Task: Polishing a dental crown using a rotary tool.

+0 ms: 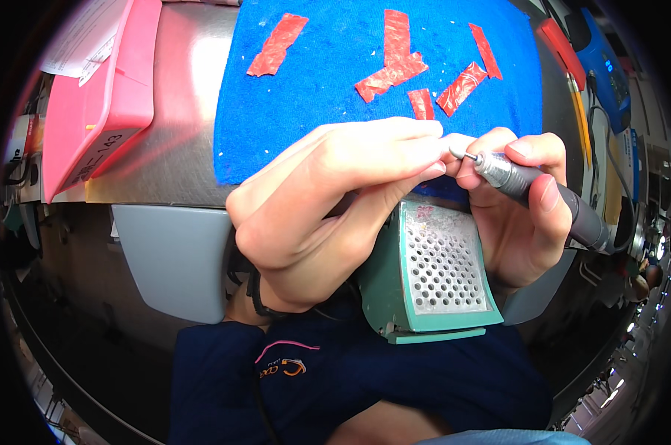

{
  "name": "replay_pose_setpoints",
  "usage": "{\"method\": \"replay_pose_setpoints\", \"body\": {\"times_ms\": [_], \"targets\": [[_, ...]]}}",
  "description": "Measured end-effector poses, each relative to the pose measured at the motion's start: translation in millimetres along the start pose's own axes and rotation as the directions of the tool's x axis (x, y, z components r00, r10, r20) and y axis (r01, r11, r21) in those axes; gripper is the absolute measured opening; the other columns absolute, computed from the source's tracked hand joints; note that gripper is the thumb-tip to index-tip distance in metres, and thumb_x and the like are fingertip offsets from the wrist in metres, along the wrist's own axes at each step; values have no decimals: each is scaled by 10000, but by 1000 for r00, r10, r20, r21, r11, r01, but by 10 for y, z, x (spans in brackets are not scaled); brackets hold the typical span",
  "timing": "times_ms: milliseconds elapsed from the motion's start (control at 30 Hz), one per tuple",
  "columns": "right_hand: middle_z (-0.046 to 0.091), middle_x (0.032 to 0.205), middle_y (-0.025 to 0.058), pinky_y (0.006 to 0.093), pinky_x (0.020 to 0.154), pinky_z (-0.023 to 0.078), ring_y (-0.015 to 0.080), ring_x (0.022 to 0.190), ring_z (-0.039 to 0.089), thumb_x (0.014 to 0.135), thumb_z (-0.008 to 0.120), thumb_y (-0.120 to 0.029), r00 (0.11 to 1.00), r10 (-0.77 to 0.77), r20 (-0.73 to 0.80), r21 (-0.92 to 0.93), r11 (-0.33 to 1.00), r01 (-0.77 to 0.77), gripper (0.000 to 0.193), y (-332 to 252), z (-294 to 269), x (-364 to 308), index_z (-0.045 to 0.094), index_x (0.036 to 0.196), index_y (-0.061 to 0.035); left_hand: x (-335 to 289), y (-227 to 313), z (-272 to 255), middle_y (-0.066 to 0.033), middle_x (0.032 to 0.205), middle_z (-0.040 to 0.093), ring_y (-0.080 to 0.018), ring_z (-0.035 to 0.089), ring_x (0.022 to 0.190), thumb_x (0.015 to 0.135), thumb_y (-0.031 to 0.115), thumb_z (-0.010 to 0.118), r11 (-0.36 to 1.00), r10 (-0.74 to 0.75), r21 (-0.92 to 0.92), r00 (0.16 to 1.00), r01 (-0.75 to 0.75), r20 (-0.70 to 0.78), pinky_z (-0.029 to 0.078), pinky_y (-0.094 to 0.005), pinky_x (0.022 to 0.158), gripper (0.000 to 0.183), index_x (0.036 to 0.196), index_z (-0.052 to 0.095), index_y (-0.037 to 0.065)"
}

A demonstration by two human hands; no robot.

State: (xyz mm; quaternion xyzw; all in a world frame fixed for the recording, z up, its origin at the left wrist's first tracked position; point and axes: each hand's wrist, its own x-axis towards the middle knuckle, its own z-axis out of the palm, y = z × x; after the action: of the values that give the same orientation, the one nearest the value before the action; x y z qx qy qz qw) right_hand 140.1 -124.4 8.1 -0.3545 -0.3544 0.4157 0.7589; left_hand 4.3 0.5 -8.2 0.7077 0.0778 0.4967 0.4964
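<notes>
My left hand (328,200) is closed, its fingertips pinching something small that my fingers hide. My right hand (524,211) grips a grey rotary handpiece (543,194) like a pen. Its thin bit points left and meets the fingertips of my left hand. Both hands hover above a green perforated dust tray (439,271) at the table's near edge. Behind them lies a blue towel (328,74) with several red tape strips (398,63) stuck on it.
A pink plastic bin (102,104) with papers stands at the left on the metal tabletop (179,126). A blue device (606,67) and a pencil-like tool (580,111) lie at the right. Grey armrest-like panels (176,259) sit below the table edge.
</notes>
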Motion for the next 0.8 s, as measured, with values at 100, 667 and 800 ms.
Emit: {"method": "replay_pose_setpoints", "body": {"times_ms": [100, 667, 800], "targets": [[539, 996, 253, 480, 963, 410, 332, 979, 541, 994, 457, -229, 1000, -5, 13, 1, 1000, 5, 307, -1, 2, 12, 470, 1192, 5, 4, 20, -1, -216, 917, 707, -296, 708, 917, 714, -185, 746, 1000, -9, -8, 1000, 9, -10, 593, -390, 828, 289, 928, 602, -56], [541, 987, 267, 464, 959, 426, 327, 986, 551, 977, 456, -185, 1000, 0, 6, 4, 1000, 0, 283, 2, 37, 12, 473, 1170, 21, -3, 12, -24, -229, 914, 705, -299, 708, 909, 703, -187, 750, 1000, -9, 1, 1000, 9, 19, 599, -383, 811, 294, 920, 607, -50], [549, 982, 266, 468, 957, 426, 332, 988, 552, 977, 456, -187, 999, -3, 33, -29, 1000, 4, 281, -16, 20, 19, 478, 1171, 16, -6, 18, -20, -239, 928, 701, -300, 708, 910, 713, -190, 740, 1000, -12, -6, 1000, 12, 18, 599, -381, 812, 287, 923, 601, -54]]}}
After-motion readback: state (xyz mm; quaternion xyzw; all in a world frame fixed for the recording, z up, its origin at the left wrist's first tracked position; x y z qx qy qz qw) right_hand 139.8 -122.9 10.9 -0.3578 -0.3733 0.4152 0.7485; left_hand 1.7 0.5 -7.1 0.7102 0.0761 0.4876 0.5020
